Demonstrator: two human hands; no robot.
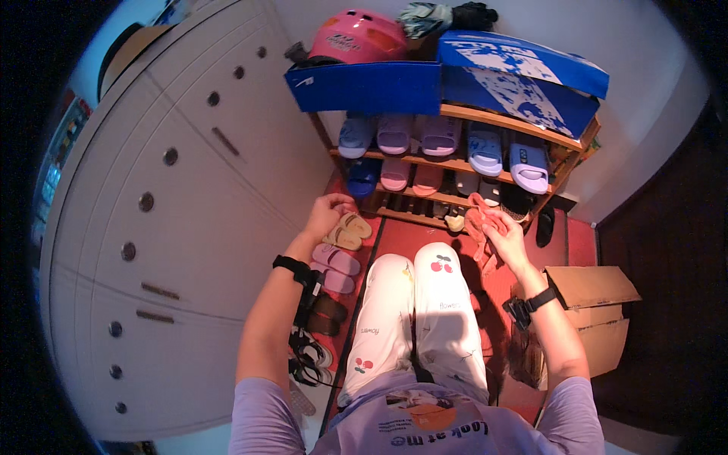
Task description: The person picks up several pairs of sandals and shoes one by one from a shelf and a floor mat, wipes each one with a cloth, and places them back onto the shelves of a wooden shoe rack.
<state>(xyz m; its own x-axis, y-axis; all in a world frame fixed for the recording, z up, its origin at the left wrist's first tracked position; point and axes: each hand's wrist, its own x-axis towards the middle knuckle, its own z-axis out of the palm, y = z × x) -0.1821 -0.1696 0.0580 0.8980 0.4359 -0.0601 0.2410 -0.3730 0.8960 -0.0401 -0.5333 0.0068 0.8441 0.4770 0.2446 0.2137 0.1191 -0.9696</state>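
My right hand [505, 236] grips a coral-red strappy sandal [476, 222], raised in front of the lower shelves of a wooden shoe rack [449, 162]. Its straps dangle below my fingers. On the other side, my left hand [329, 215] hovers by a pair of yellow slippers [354, 226] on the red floor mat [398, 234]. The fingers are bent, and their tips blend with the reddish background, so I cannot tell whether they touch anything. Lilac slippers [336, 260] lie just nearer to me. Slides, among them a dark blue one [364, 177], fill the rack.
A pink helmet [359, 37], gloves [426, 18] and blue shoeboxes [364, 88] top the rack. White studded doors [187, 239] stand left. Brown slippers [327, 315] and black-and-white sandals [310, 347] line the left. An open cardboard box [603, 341] sits right, near a black shoe [545, 226].
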